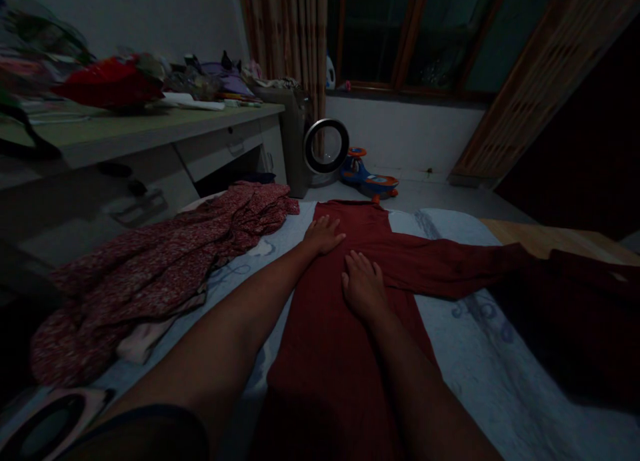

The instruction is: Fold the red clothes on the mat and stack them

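Note:
A dark red long-sleeved garment [330, 341] lies spread on a light blue patterned bed sheet [480, 361]. One of its sleeves stretches out to the right. My left hand [323, 236] rests flat on the upper part of the garment, fingers spread. Slightly nearer and to the right, my right hand [364, 281] also lies flat on the cloth, beside where the sleeve crosses the body. Neither hand grips anything. The near end of the garment fades into shadow.
Left on the bed lies a crumpled red speckled garment [165, 267]. A dark piece of clothing [575, 321] is at the right. Beyond are a cluttered desk [150, 133], a front-loading washing machine with its round door [327, 147] ajar, and a blue-orange ride-on toy [367, 177].

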A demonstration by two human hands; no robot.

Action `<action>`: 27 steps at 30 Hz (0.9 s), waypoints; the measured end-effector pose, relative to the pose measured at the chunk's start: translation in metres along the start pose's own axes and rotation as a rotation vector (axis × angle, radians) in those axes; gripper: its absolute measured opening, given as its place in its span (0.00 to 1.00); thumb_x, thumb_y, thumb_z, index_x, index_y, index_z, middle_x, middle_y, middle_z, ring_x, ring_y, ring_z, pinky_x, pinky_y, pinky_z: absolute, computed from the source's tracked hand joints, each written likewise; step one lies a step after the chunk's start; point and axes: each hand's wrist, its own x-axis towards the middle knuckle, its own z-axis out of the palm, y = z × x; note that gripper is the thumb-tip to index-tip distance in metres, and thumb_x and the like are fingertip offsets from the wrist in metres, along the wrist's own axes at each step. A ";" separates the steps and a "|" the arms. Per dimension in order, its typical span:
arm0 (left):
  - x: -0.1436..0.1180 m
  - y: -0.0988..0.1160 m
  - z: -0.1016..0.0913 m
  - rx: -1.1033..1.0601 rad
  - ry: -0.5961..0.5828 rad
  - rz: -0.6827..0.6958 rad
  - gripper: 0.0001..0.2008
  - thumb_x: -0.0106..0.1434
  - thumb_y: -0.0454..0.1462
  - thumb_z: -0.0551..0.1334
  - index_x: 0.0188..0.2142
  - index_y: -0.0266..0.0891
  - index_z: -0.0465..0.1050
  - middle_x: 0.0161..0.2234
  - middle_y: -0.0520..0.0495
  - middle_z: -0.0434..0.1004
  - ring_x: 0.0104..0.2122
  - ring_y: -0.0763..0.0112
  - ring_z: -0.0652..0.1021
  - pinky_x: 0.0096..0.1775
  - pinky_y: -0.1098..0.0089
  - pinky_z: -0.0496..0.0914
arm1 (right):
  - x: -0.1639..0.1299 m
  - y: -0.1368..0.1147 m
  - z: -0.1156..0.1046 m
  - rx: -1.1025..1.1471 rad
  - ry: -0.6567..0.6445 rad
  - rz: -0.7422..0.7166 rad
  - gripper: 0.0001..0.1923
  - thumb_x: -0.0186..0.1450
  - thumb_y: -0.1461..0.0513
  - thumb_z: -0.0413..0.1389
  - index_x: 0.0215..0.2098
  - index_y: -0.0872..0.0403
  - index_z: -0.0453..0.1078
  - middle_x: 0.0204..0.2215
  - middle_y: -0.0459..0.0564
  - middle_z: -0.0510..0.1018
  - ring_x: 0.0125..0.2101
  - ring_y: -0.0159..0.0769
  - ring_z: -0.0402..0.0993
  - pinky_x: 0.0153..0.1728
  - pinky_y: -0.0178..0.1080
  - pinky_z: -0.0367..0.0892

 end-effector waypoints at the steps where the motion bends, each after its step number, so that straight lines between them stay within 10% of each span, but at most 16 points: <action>1: 0.004 -0.001 0.000 0.002 -0.006 -0.010 0.37 0.66 0.59 0.42 0.68 0.42 0.47 0.69 0.39 0.45 0.67 0.52 0.51 0.62 0.53 0.49 | 0.000 0.000 0.000 -0.001 -0.003 0.002 0.26 0.69 0.60 0.44 0.64 0.55 0.57 0.66 0.52 0.56 0.65 0.40 0.48 0.63 0.50 0.41; 15: 0.050 -0.007 -0.012 0.046 0.078 -0.140 0.28 0.67 0.53 0.46 0.60 0.45 0.62 0.63 0.42 0.61 0.60 0.46 0.60 0.53 0.50 0.62 | 0.000 0.000 0.000 -0.013 0.002 0.012 0.26 0.69 0.59 0.43 0.64 0.53 0.57 0.66 0.51 0.56 0.65 0.40 0.48 0.63 0.50 0.42; 27: 0.007 0.003 -0.016 0.031 0.251 -0.065 0.20 0.70 0.40 0.45 0.53 0.40 0.69 0.57 0.41 0.68 0.54 0.57 0.69 0.55 0.57 0.61 | -0.001 -0.002 -0.003 0.001 -0.016 0.020 0.25 0.69 0.59 0.44 0.64 0.52 0.57 0.66 0.51 0.55 0.66 0.40 0.48 0.63 0.49 0.42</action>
